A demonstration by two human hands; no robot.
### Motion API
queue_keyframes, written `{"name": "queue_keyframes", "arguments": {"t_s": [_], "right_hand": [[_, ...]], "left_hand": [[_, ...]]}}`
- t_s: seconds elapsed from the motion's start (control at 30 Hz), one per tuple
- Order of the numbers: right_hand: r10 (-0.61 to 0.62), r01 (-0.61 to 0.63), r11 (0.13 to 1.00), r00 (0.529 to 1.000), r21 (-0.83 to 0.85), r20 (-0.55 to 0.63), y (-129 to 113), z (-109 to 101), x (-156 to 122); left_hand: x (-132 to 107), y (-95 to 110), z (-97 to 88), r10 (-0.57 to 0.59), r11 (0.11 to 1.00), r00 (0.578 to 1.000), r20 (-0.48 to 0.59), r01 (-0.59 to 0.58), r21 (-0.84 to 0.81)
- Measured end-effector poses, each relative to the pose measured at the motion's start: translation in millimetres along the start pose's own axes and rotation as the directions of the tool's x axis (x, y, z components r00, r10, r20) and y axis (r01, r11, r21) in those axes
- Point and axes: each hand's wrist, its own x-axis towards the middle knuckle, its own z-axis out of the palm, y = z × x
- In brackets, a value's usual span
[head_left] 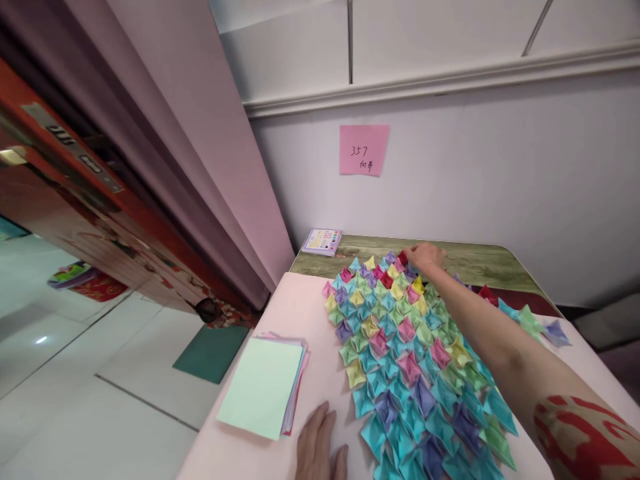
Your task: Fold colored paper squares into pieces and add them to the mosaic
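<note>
Many small folded paper shapes (395,360) in blue, green, yellow, pink and purple stand in close rows on the pale pink table surface. My right hand (425,257) reaches over to their far edge, fingers pinched on a dark red origami piece (402,257); the fingers partly hide it. Flat on the pale surface rests my left hand (321,443), fingers stretched and holding nothing. It lies between the rows and a stack of coloured paper sheets (265,387) with light green on top.
A small pack of cards or booklets (323,241) lies at the back left corner of the table. More folded shapes (533,321) trail off to the right behind my forearm. A pink handwritten note (364,150) is on the wall. A red door (165,247) stands at left.
</note>
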Motion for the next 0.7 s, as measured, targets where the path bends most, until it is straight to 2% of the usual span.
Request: {"name": "queue_keyframes", "arguments": {"t_s": [0.1, 0.2, 0.43, 0.6, 0.7], "right_hand": [[0.084, -0.085, 0.991, 0.996, -0.107, -0.009, 13, -19, 8], [0.054, -0.051, 0.984, 0.998, -0.173, 0.015, 23, -31, 11], [-0.192, 0.220, 0.949, 0.971, -0.226, 0.140, 24, -21, 2], [-0.389, 0.428, 0.880, 0.898, -0.204, 0.205, 19, -16, 1], [-0.471, 0.513, 0.837, 0.853, -0.192, 0.223, 19, -18, 2]], "left_hand": [[1, 0, 0.0, 0.001, 1.000, 1.000, 0.002, -0.001, -0.006], [1, -1, 1.4, 0.003, 1.000, 1.000, -0.003, -0.003, -0.005], [-1, -4, 5.0, 0.014, 1.000, 1.000, -0.007, -0.014, 0.004], [-2, -7, 6.6, 0.030, 0.999, 0.999, -0.019, -0.029, 0.020], [-2, -8, 6.8, 0.058, 0.998, 0.998, -0.032, -0.057, 0.028]]}}
